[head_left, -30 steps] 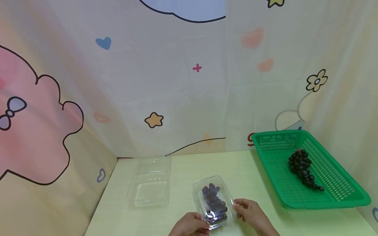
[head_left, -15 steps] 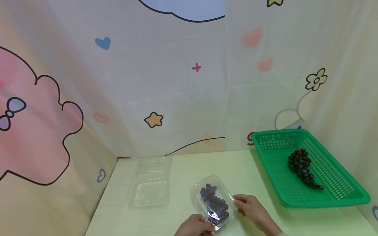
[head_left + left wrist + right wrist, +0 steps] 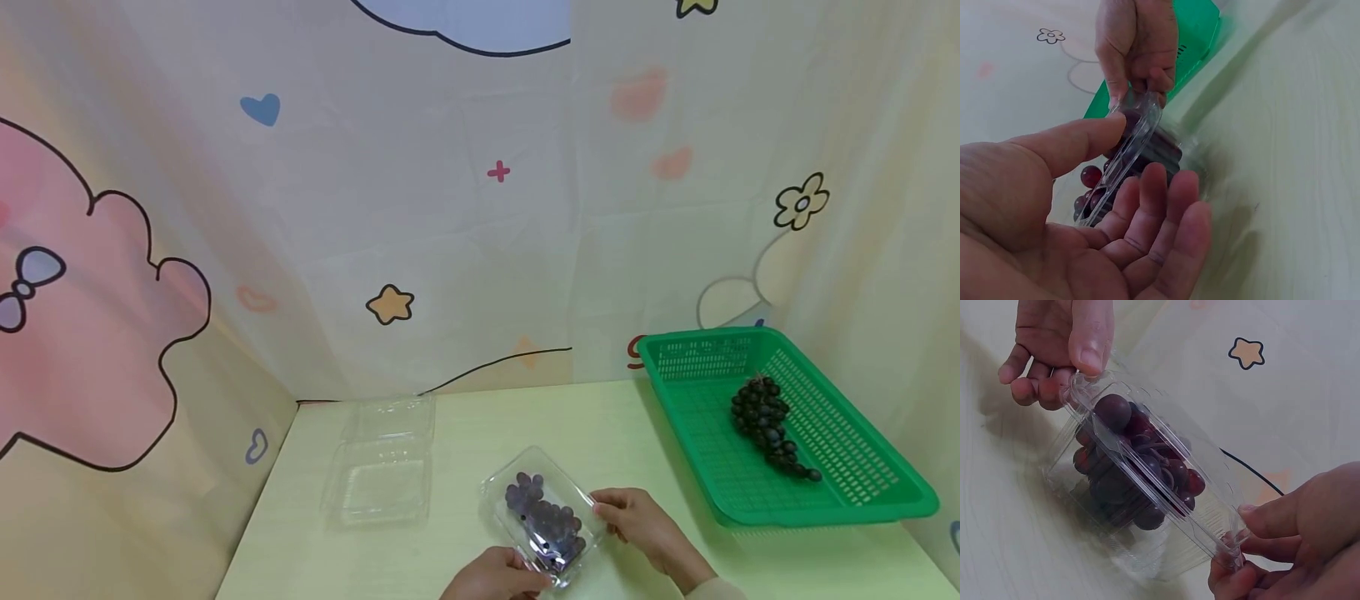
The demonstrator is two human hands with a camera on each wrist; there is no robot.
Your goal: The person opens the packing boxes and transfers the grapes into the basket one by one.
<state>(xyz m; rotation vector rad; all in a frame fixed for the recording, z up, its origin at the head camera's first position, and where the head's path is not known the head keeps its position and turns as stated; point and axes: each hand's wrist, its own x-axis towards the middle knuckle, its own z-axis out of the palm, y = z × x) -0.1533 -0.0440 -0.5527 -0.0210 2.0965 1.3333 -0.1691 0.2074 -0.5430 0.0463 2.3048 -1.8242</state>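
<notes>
A clear plastic clamshell box (image 3: 501, 492), its lid down, holds a bunch of dark grapes (image 3: 551, 523). My left hand (image 3: 501, 575) pinches the near corner of the box between thumb and fingers. On the right side, my right hand (image 3: 633, 518) pinches the rim near another corner. In the right wrist view the box (image 3: 1210, 547) is tilted over the table, with the grapes (image 3: 1147, 465) visible through its wall. The left wrist view shows my left thumb on the lid rim and the fingers (image 3: 1154, 194) curled under the box.
A second clear clamshell box (image 3: 381, 487) lies open at the left of the table (image 3: 300, 558). At the right stands a green basket (image 3: 705, 450) with another bunch of dark grapes (image 3: 768, 425) in it. A printed curtain (image 3: 450, 250) hangs behind the table.
The box with grapes has turned counter-clockwise in the head view. My left hand has shifted slightly right, and my right hand slightly away from me, both keeping hold of it.
</notes>
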